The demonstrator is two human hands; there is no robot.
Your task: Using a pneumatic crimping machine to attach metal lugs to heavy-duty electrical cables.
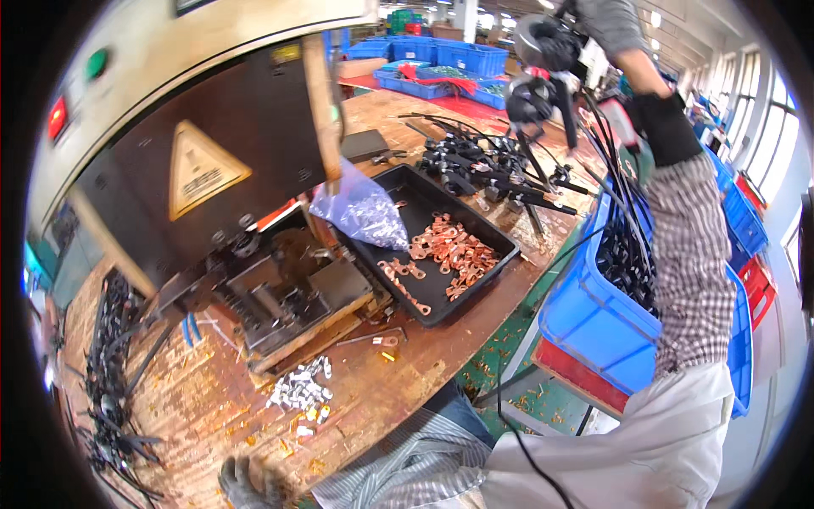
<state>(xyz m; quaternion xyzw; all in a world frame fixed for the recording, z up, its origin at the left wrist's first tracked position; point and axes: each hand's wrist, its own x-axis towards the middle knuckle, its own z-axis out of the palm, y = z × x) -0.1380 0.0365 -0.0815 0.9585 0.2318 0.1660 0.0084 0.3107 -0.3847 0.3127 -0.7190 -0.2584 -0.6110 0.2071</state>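
My right hand [606, 32], in a grey glove, is raised at the top right. It is closed on black cables [543, 97] with thick black fittings, hanging over the far right of the workbench. Some hidden fingers leave the exact grip unclear. My left hand [250, 483], also gloved, is low at the bench's near edge, its slightly blurred fingers apart and nothing visible in them. Beyond it lies a pile of small white-and-silver sleeves [301, 392]. Copper ring terminals [454, 250] and a clear plastic bag [360, 208] of small parts lie in a black tray [437, 318].
A press machine [246, 127] with a warning triangle overhangs its metal die [275, 293] on the left. More black cables [110, 373] lie at the left edge. Cable assemblies [487, 165] are heaped behind the tray. A blue crate [602, 335] of black cables stands beside my right arm.
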